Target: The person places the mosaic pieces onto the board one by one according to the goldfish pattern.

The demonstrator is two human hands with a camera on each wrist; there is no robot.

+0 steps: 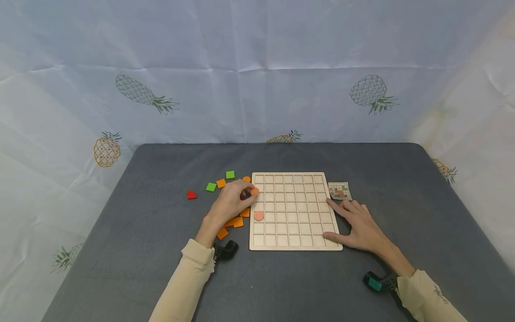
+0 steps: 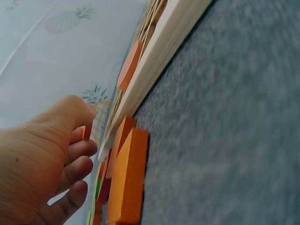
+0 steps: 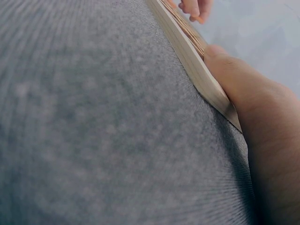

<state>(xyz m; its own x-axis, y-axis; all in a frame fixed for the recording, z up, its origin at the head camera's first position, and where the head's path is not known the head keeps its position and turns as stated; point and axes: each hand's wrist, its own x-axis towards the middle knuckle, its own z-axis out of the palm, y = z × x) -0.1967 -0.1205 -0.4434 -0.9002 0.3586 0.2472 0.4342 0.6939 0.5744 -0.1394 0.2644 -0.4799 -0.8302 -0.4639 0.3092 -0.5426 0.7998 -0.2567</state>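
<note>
Between thumb and fingertips, my left hand (image 1: 232,200) pinches a salmon-orange round disc (image 1: 255,191) over the left edge of a wooden grid board (image 1: 293,206). The left wrist view shows the edge of that disc (image 2: 87,131) at the fingertips, above the board. A second disc (image 1: 259,216) of the same colour lies in the board's left column, lower down. My right hand (image 1: 359,227) rests with spread fingers on the board's right edge, its thumb (image 3: 227,70) on the lower part of the rim. The palm of the left hand hides some loose pieces.
Left of the board lie loose pieces: a red quarter-round piece (image 1: 191,195), green squares (image 1: 211,187) and several orange squares (image 1: 238,222). A small printed pattern card (image 1: 339,191) lies by the board's upper right corner. Everything sits on a dark grey table (image 1: 289,286).
</note>
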